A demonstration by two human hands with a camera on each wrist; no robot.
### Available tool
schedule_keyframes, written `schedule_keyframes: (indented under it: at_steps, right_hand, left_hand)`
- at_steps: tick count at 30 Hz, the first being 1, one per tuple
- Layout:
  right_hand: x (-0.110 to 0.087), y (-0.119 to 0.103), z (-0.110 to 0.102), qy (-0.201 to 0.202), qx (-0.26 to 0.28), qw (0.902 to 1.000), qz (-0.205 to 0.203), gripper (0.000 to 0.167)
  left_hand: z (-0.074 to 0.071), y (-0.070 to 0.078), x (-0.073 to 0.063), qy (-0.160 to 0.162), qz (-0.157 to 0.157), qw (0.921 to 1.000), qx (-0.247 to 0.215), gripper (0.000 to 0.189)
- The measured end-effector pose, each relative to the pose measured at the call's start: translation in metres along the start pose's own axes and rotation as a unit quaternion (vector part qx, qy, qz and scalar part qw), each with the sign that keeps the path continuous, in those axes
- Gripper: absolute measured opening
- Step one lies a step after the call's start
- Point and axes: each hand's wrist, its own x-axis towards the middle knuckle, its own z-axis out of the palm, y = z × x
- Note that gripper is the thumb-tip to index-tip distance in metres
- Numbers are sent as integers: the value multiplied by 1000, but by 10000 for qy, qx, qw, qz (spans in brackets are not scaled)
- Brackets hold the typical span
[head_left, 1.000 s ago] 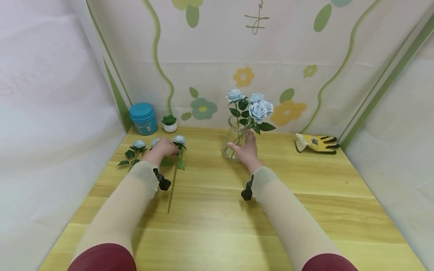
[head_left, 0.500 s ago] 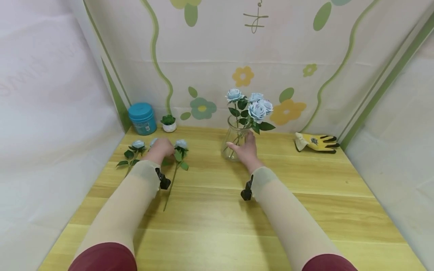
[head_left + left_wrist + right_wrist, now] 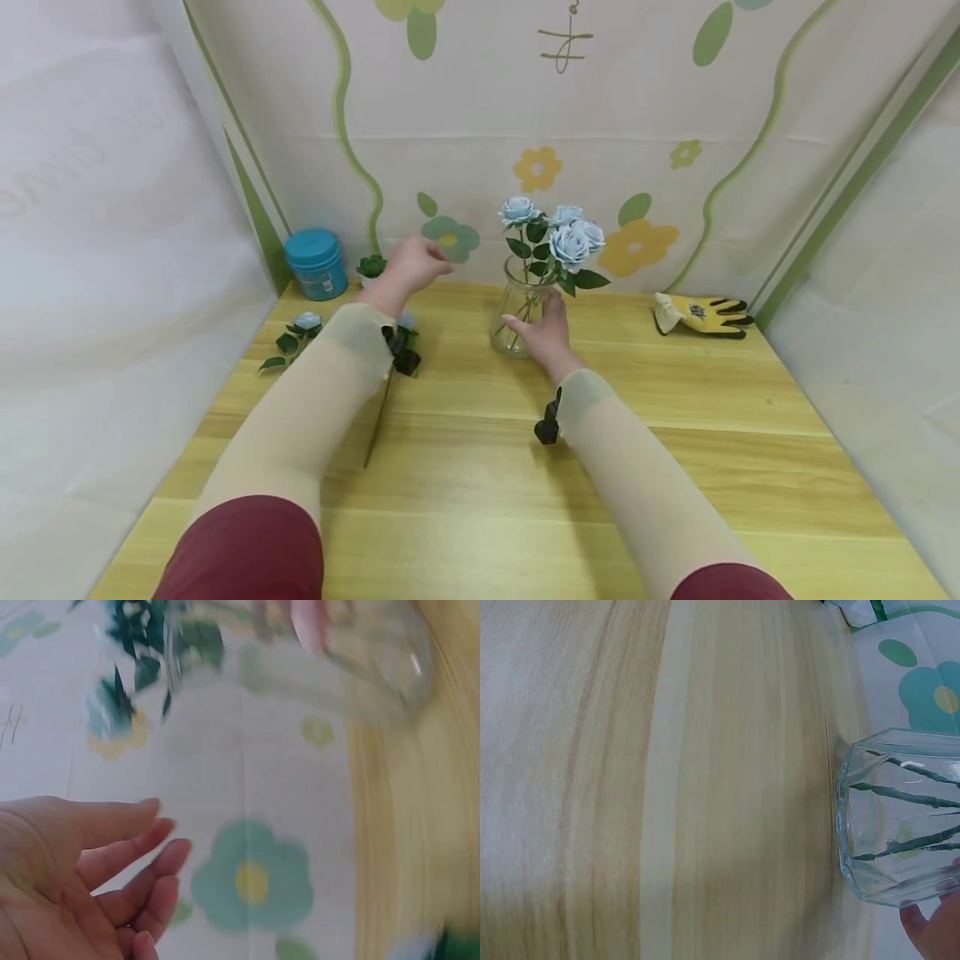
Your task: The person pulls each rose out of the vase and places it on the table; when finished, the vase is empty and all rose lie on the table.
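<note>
My left hand [image 3: 414,265] is raised above the back left of the table with nothing in it. In the left wrist view its fingers [image 3: 169,889] are slightly bent and apart from the thumb. My right hand [image 3: 550,337] grips the side of a clear glass vase [image 3: 504,321], thumb on the near side. Several pale blue artificial roses [image 3: 572,247] stand in the vase, their green stems [image 3: 907,799] showing through the glass. Below my left forearm lies another blue rose [image 3: 407,320], partly hidden, its stem pointing toward me. A further rose [image 3: 307,320] lies farther left.
At the back left stand a blue lidded tub [image 3: 317,265] and a small potted plant [image 3: 371,267], partly covered by my left hand. A yellow and black work glove [image 3: 701,317] lies at the back right. Flower-printed cloth [image 3: 450,100] hangs behind the wooden table [image 3: 480,517].
My left hand has let go of the rose, which lies slightly right of where it was, and has risen up and to the right. My right hand keeps holding the vase in place.
</note>
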Motion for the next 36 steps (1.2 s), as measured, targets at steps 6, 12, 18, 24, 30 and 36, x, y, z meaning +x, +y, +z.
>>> schedule_keyframes:
  at_steps: [6,12,18,24,30,36]
  right_hand:
    - [0,-1,-2,3,3,10000,-77,89]
    - [-3,-6,-2,-72,-43,10000,30,91]
    - [-3,-5,-2,-67,-25,9998,177,93]
    - [-3,-5,-2,-138,-137,9996,223,97]
    - [-4,-8,-4,-172,73,9996,197,94]
    - [-4,-7,-5,-163,32,9995,266,92]
  left_hand:
    - [35,32,21,417,122,9929,-1105,26]
    - [64,54,34,738,-13,9839,-1628,28]
    - [81,64,42,1020,-192,9893,-1028,36]
    - [89,68,48,1215,-172,9865,-1084,29]
    - [91,74,50,1337,4,9818,-1349,16]
    - [95,78,49,1319,190,9806,-1439,15]
